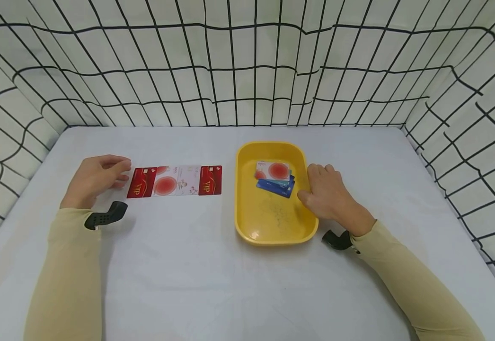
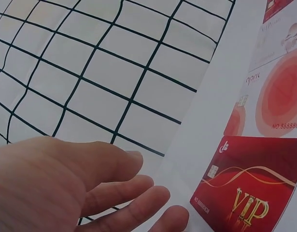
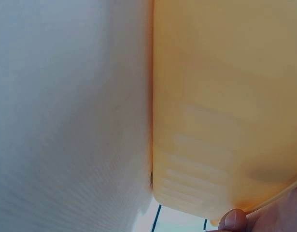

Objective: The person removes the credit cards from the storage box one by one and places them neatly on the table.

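Observation:
A row of several cards lies on the white table. At its left end is a red VIP card (image 1: 141,183), followed by a white card with a red circle (image 1: 165,182), a pale card with a small print (image 1: 188,181) and another red VIP card (image 1: 210,180). My left hand (image 1: 98,177) is just left of the row, fingers loosely bent, holding nothing. On the right, my right hand (image 1: 332,196) grips the right rim of a yellow tray (image 1: 256,222), thumb over the edge. Inside the tray, a white card with a red circle (image 1: 273,170) overlaps blue cards (image 1: 278,187).
White walls with a black grid (image 1: 230,66) enclose the back and sides of the table (image 1: 188,265). A black wrist-camera mount (image 1: 106,216) sits at the left wrist and another black mount (image 1: 337,240) at the right. Bare cloth separates the card row from the tray.

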{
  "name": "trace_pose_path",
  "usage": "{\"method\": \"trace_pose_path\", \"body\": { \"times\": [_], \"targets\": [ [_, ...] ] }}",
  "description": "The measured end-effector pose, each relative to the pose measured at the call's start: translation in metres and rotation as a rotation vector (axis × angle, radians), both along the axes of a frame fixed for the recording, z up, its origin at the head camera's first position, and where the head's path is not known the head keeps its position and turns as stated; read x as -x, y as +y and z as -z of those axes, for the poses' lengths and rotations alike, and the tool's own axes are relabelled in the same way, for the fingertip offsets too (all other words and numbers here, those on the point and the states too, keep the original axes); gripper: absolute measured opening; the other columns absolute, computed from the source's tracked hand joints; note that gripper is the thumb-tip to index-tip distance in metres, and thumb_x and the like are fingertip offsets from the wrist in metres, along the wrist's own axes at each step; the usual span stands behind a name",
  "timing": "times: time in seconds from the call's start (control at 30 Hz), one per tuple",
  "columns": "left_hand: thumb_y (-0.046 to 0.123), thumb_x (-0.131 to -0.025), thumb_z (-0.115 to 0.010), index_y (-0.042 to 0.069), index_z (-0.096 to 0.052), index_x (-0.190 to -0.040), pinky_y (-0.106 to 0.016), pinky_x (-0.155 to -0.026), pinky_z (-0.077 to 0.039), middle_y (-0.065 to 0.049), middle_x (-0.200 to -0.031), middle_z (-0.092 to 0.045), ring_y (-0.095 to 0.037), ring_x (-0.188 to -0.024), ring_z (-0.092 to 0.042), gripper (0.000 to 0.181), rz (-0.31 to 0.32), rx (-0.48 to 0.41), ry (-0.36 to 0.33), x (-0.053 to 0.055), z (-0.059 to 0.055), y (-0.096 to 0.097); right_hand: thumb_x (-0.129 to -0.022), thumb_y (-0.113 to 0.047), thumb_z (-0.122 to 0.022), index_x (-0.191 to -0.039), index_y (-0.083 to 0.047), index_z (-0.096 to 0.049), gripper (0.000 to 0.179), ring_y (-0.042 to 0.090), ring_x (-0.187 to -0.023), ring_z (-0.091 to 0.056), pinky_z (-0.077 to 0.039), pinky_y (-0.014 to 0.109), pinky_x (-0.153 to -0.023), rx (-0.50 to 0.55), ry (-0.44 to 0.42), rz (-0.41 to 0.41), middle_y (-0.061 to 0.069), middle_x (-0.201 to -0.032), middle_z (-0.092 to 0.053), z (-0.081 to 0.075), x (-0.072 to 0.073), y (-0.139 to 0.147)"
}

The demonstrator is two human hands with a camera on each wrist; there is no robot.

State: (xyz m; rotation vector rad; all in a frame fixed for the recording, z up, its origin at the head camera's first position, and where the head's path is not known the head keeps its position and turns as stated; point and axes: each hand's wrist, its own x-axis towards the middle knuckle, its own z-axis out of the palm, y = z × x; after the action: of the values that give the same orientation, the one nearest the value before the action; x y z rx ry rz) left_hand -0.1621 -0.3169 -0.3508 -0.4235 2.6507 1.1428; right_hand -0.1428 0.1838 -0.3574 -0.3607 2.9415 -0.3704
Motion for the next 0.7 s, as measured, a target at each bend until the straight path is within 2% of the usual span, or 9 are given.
{"method": "trace_pose_path", "body": {
  "times": [0.2,0.5,0.6,0.7],
  "targets": [
    [0.063,-0.102,-0.043,0.007,-0.038,-0.158,-0.064,-0.115,-0.044,-0.027,-0.152,-0.048,-0.043,-0.127,-0.058,0.08,0.011,-0.001,0.031,-0.002,-0.003,0.006,-0.09,-0.029,-0.049,-0.112,0.0,-0.048,0.037,0.031,-0.094,-0.041,-0.029,0.04,-0.079,-0.008,-0.008,0.001,0.013,-0.093,-0.048,0.001,0.0,0.0],
    [0.068,-0.099,-0.044,0.01,-0.041,-0.157,-0.068,-0.115,-0.041,-0.025,-0.152,-0.05,-0.042,-0.127,-0.058,0.082,0.039,-0.003,0.07,0.0,-0.014,0.025,-0.091,-0.03,-0.051,-0.118,0.0,-0.049,0.041,0.032,-0.099,-0.042,-0.033,0.042,-0.083,-0.009,-0.02,0.02,0.014,-0.1,-0.052,-0.002,0.001,0.001],
    [0.068,-0.099,-0.044,0.01,-0.043,-0.156,-0.066,-0.112,-0.044,-0.024,-0.151,-0.051,-0.04,-0.124,-0.06,0.081,0.054,0.006,0.084,-0.001,-0.017,0.033,-0.091,-0.031,-0.052,-0.12,0.0,-0.048,0.043,0.032,-0.101,-0.042,-0.034,0.043,-0.086,-0.005,-0.032,0.022,0.014,-0.102,-0.052,-0.002,0.001,0.0],
    [0.067,-0.1,-0.044,0.01,-0.046,-0.154,-0.057,-0.108,-0.05,-0.022,-0.149,-0.053,-0.037,-0.121,-0.062,0.079,0.071,0.018,0.107,-0.001,-0.02,0.041,-0.091,-0.031,-0.051,-0.12,0.0,-0.048,0.043,0.031,-0.101,-0.042,-0.034,0.043,-0.086,-0.001,-0.034,0.02,0.014,-0.103,-0.052,-0.002,0.002,0.0]
  ]
}}
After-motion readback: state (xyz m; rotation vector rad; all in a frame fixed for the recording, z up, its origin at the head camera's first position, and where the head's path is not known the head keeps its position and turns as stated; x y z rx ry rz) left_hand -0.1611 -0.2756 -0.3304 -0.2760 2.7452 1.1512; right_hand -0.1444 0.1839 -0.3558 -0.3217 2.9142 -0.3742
